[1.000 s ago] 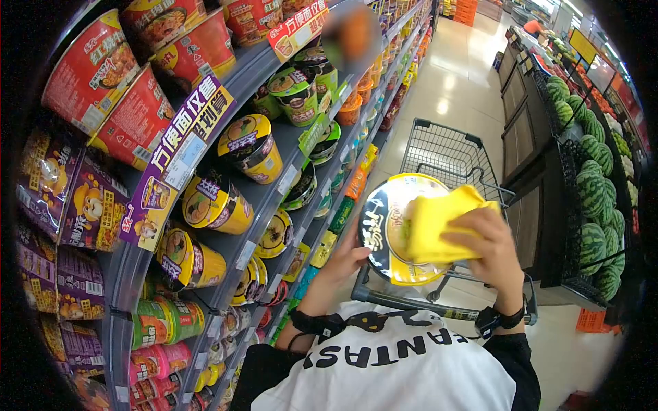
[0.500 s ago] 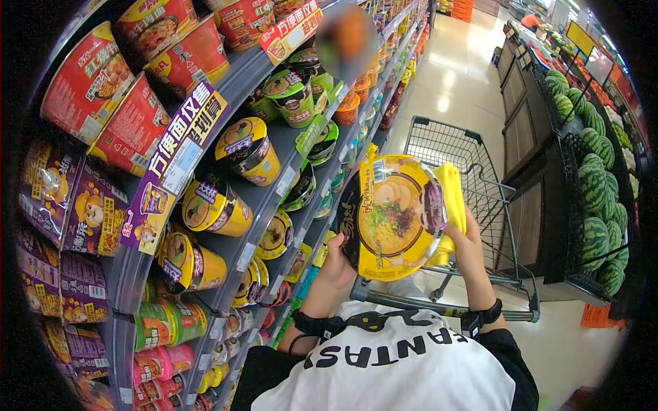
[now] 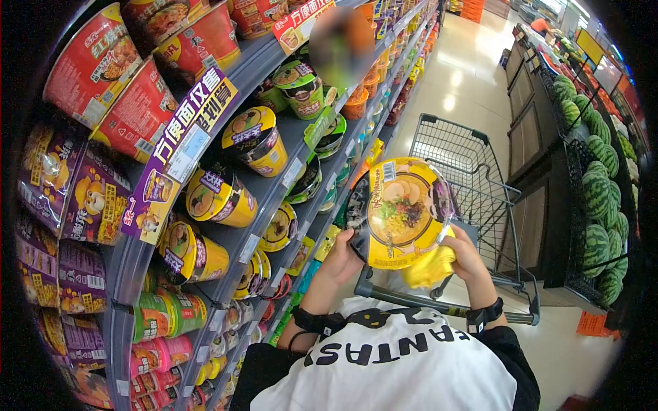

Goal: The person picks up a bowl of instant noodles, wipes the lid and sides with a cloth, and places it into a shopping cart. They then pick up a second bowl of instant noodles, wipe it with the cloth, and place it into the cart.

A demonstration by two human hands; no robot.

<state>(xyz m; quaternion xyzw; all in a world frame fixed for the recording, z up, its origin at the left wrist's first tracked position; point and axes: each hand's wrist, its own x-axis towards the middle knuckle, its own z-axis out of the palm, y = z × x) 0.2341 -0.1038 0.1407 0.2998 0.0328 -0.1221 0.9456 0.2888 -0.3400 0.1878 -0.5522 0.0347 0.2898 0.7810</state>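
The noodle bowl (image 3: 401, 212) is held up in front of the chest, just right of the middle of the view, with its yellow printed lid facing the camera and tilted a little towards 11 o'clock. The left hand (image 3: 340, 259) holds it at its 8 o'clock edge, the grip closed on the dark rim with the thumb on the front. The right hand (image 3: 468, 259) is at the bowl's 4 o'clock edge, its grip closed on a bunched yellow cloth (image 3: 428, 269) that presses against the bowl's lower rim at 5 o'clock. Both wrists wear dark bands.

Behind the bowl, towards 1 o'clock, stands a wire shopping cart (image 3: 466, 154) on the pale aisle floor. At 9 o'clock, a run of shelves (image 3: 257, 58) is packed with yellow noodle cups (image 3: 257, 140), with red bowls (image 3: 96, 61) above them at 10 o'clock. At 3 o'clock, well apart from the hands, watermelons (image 3: 596, 192) are piled in a dark rack.
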